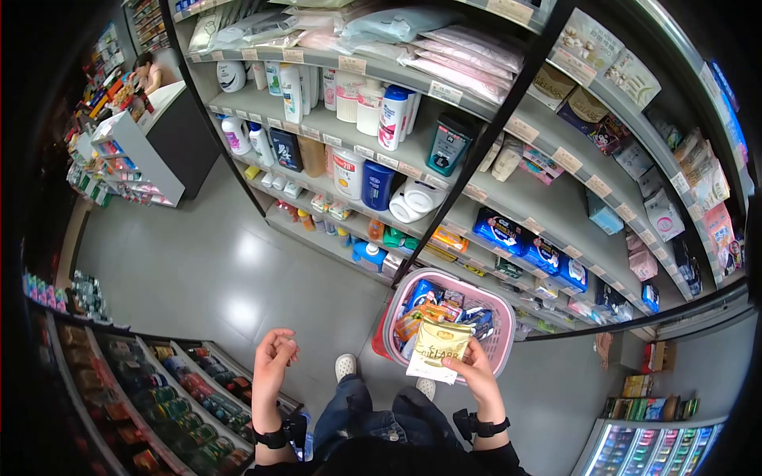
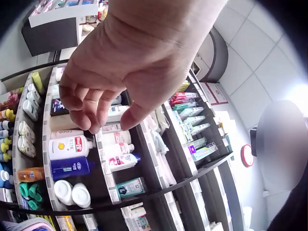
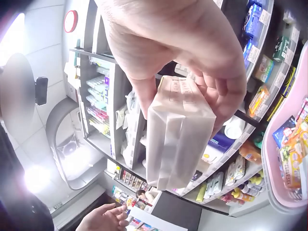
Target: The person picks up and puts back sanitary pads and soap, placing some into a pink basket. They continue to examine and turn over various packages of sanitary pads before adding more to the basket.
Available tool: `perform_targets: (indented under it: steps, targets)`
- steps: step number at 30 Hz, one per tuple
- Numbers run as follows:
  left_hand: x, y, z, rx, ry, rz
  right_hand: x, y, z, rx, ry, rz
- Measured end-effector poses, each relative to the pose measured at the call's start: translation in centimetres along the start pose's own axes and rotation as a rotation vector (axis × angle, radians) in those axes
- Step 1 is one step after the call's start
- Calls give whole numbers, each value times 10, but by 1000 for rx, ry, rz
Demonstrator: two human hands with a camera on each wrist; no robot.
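Note:
My right hand (image 1: 475, 371) grips a gold-and-white packet (image 1: 438, 349), thumb on its printed front, above the near part of a pink basket (image 1: 502, 317). In the right wrist view the packet (image 3: 179, 144) shows a plain whitish face with a folded seam, pinched between thumb and fingers. Inside the basket lie several packs, among them an orange pack (image 1: 409, 321) and a blue one (image 1: 429, 293). My left hand (image 1: 275, 357) hovers over the floor left of the basket, its fingers loosely bent and holding nothing; the left wrist view shows its bare palm (image 2: 130, 72).
Shelves of bottles (image 1: 369, 107) and blue packs (image 1: 520, 242) rise ahead and to the right. A rack of drinks (image 1: 171, 389) stands at the lower left. Far left, a person (image 1: 152, 75) is behind a counter (image 1: 171, 135). Tiled floor (image 1: 198, 262) lies between.

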State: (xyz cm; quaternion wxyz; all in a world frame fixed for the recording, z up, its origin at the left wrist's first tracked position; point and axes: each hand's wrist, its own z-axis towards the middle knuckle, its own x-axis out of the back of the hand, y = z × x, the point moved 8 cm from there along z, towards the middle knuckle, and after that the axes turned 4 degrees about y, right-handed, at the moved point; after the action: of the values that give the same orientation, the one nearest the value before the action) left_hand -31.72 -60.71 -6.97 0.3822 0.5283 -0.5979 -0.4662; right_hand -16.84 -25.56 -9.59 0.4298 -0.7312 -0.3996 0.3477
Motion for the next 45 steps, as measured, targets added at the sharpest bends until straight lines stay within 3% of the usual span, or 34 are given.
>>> perform_targets:
  steps: [5, 11, 15, 26, 32, 38, 45]
  targets:
    - [7, 9, 35, 0, -118, 10, -8, -6, -7, 20, 156, 37]
    - [-30, -4, 56, 99, -240, -13, 42, -20, -31, 88, 383, 43]
    - [-61, 14, 68, 40, -283, -24, 78, -21, -39, 133, 487, 50]
    - [-103, 20, 112, 42, -368, -22, 75, -50, 5, 269, 379, 199]
    - [-105, 6, 174, 109, -460, 18, 62, -145, 35, 459, 397, 217]
    - [-107, 48, 238, -19, -697, 34, 27, -278, 53, 750, 578, 41]
    - [-56, 59, 298, 47, -713, 94, 18, -356, 100, 684, 639, 26]
